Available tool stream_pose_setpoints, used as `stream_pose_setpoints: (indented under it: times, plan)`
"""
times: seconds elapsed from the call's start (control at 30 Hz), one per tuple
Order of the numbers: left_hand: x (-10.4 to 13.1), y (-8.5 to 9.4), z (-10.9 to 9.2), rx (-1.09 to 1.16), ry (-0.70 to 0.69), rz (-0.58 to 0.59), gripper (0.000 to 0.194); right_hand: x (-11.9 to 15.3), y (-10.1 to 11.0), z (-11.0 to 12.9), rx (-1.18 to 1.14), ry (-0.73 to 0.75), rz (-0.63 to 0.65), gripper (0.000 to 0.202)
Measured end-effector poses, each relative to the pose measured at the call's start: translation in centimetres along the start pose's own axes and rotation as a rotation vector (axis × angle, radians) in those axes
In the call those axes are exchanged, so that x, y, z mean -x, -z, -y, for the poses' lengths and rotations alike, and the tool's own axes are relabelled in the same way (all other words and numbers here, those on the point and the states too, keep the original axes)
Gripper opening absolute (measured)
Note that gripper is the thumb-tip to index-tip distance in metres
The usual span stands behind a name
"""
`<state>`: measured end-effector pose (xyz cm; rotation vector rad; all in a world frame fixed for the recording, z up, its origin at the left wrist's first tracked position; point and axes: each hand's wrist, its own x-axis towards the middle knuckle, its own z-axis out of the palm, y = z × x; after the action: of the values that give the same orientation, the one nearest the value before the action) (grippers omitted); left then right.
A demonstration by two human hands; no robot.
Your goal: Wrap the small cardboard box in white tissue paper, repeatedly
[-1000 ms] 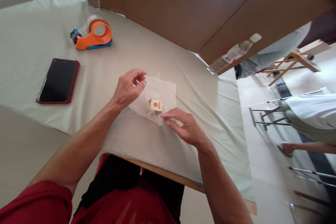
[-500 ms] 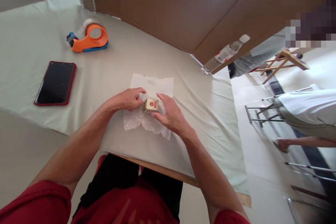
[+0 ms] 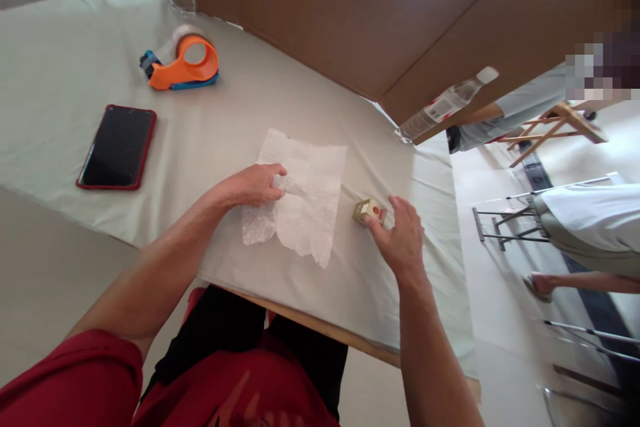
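Note:
A crinkled sheet of clear bubble wrap (image 3: 310, 213) lies spread on the cloth-covered table in front of me. My left hand (image 3: 263, 185) is at its left side, fingers curled around a bunched bit of the wrap. To the right of the sheet, a small gold box (image 3: 369, 211) with a red mark rests on the cloth. Beside it is my right hand (image 3: 400, 233), its thumb at the box's near edge and its fingers spread apart, not closed around it.
An orange tape dispenser (image 3: 187, 67) and a phone in a red case (image 3: 119, 147) lie to the left. A large cardboard panel (image 3: 320, 20) stands at the back, with a plastic bottle (image 3: 447, 107) against it. People and a wooden stool (image 3: 565, 123) are beyond the table's right edge.
The small box has moved right, off the bubble wrap and onto the cloth, along with my right hand. The wrap now lies more uncovered; my left hand has stayed by its left side.

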<state>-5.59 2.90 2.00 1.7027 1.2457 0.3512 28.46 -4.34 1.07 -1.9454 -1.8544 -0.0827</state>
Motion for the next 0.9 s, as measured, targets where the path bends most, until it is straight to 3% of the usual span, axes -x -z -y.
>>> stream_pose_setpoints:
  times: [0.07, 0.13, 0.27, 0.33, 0.4, 0.5, 0.57, 0.7, 0.77, 0.9]
  plan:
    - [0.0, 0.0, 0.1, -0.013, 0.010, -0.003, 0.054, 0.5, 0.6, 2.8, -0.047, 0.096, -0.130, 0.048]
    - [-0.1, 0.1, 0.4, -0.018, 0.020, -0.003, 0.054, 0.8, 0.8, 6.3, -0.153, 0.248, -0.117, 0.037]
    - [-0.3, 0.0, 0.7, -0.020, -0.008, -0.004, 0.055, 0.3, -1.5, 11.5, -0.240, 0.491, 0.218, 0.042]
    - [-0.4, -0.2, 0.7, -0.062, -0.035, -0.033, 0.052, 0.0, -3.6, 12.4, -0.184, 0.477, 0.359, 0.054]
    - [-0.4, -0.4, 0.5, -0.141, -0.076, -0.131, 0.045, 0.0, -5.6, 12.5, -0.121, 0.424, 0.416, 0.062]
    - [-0.5, -0.8, 0.1, -0.242, -0.166, -0.333, 0.037, 0.3, -7.2, 12.2, -0.093, 0.376, 0.402, 0.063]
    - [-0.5, -1.1, -0.1, -0.276, -0.277, -0.368, 0.039, 0.6, -7.4, 12.1, -0.106, 0.369, 0.388, 0.064]
    - [-0.5, -1.9, 0.3, -0.409, -0.438, -0.105, 0.064, 0.2, -7.1, 11.7, -0.138, 0.364, 0.417, 0.071]
    - [-0.5, -2.2, 0.7, -0.488, -0.400, 0.017, 0.080, -0.2, -6.9, 11.1, -0.167, 0.368, 0.441, 0.074]
    - [-0.6, -1.9, 1.5, -0.560, -0.332, 0.113, 0.100, -0.6, -6.7, 9.9, -0.199, 0.345, 0.443, 0.072]
